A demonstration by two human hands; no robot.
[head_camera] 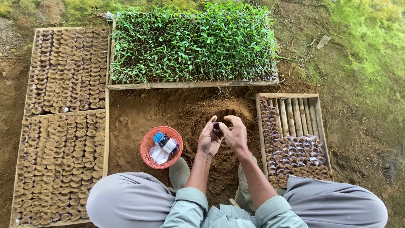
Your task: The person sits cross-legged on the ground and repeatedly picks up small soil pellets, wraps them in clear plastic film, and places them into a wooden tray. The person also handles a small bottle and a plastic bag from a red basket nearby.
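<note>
My left hand [208,139] and my right hand [234,133] meet over a mound of loose brown soil [185,110]. Together they hold a small dark seedling pot [217,126] between the fingertips. The pot is mostly hidden by my fingers. To the right lies a wooden slatted tray [295,109] partly filled with small clear-wrapped pots [295,157]. My knees in grey trousers frame the bottom of the view.
A red plastic basket [148,145] left of my hands holds a small bottle [168,144] and a plastic bag. Two wooden trays of soil-filled pots [63,126] lie at the left. A tray of green seedlings [192,42] stands behind the soil. Boots rest below my hands.
</note>
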